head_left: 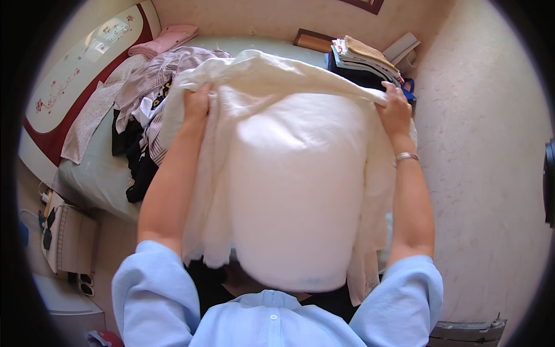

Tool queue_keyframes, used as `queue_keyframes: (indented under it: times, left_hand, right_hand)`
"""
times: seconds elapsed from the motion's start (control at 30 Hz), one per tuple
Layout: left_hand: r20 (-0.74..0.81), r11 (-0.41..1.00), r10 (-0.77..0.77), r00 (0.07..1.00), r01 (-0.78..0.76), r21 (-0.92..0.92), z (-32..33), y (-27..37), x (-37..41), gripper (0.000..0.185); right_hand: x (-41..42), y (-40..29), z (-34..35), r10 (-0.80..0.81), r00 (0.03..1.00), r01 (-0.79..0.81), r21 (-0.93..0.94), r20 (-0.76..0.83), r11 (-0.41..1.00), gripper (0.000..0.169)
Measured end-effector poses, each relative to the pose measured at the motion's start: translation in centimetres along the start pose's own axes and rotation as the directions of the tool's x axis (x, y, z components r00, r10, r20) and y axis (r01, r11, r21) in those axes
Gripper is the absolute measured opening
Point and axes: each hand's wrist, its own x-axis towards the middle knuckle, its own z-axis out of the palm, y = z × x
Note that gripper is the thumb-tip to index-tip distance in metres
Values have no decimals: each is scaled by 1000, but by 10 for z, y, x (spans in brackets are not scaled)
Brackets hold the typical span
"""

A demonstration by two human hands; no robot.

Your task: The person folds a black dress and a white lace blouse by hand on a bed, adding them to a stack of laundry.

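A cream-white cloth garment [299,186] hangs spread between my two raised hands, its lower part falling towards my body. My left hand [198,102] grips it at the upper left, the fingers partly hidden in its folds. At the upper right, my right hand [395,108] pinches the garment's edge; a bracelet [406,156] circles that wrist. Long narrow parts that look like sleeves hang down at both sides. The garment hides much of the bed behind it.
Striped and black clothes [173,65] lie heaped on the bed [102,182], near its headboard [86,69]. Pink folded fabric [164,40] rests behind them. A stack of folded cloths [366,58] stands at the back right, close to the wall [481,152]. Shoes [86,284] are on the floor at left.
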Motion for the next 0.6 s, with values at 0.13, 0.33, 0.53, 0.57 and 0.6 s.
queue_keyframes:
  times: [0.13,0.33,0.53,0.57,0.6]
  left_hand:
    - [155,950,-295,943,273,150,-29,-61,-1,39]
    - [534,734,-1,845,-362,575,-77,-69,-136,42]
    - [550,546,-35,835,-444,710,-116,-42,-205,42]
    - [524,518,-47,850,-428,741,-127,-46,-209,42]
    - [505,512,58,861,-460,725,-140,-57,-210,43]
  right_hand:
    - [-43,-59,71,-114,992,112,34,51,993,51]
    - [-163,-128,50,-176,922,-56,570,345,820,35]
    - [-250,-146,6,-221,823,-222,654,523,723,41]
    - [-263,-150,-3,-245,816,-213,666,523,715,44]
    - [-271,-156,-13,-272,813,-197,683,515,703,48]
